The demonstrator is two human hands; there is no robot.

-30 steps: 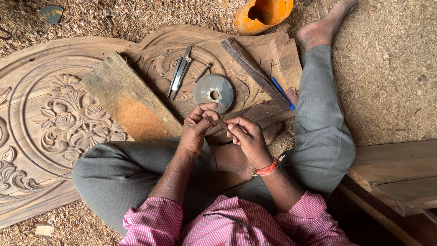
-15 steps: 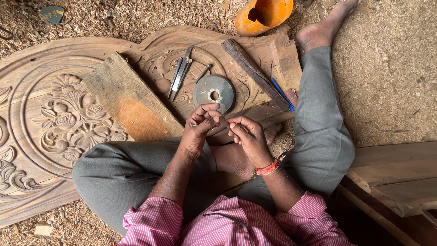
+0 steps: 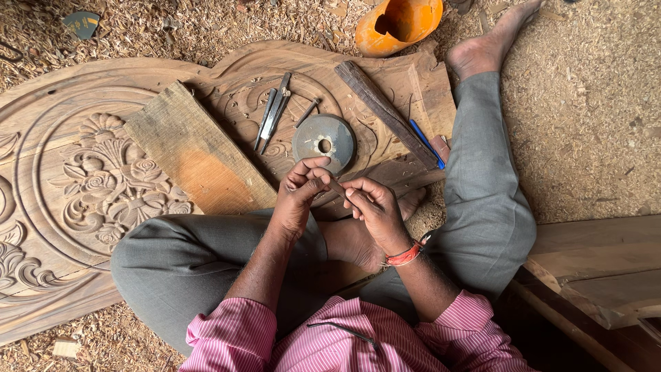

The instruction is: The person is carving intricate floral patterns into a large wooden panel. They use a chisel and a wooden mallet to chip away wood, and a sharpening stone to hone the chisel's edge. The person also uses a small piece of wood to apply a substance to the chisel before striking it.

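I sit cross-legged on a sawdust floor over a carved wooden panel with flower reliefs. My left hand and my right hand meet in front of me, both pinching a thin carving tool between the fingertips. Just beyond the hands lies a round grey grinding disc with a centre hole. Several metal chisels lie on the panel to the disc's left. A red band circles my right wrist.
A plain wooden plank lies diagonally across the panel. A dark wooden stick and a blue pen lie to the right. An orange vessel sits at the top. Wooden boards are stacked at the right.
My hands have stayed together with only small finger shifts on the thin tool. Nothing else has moved.
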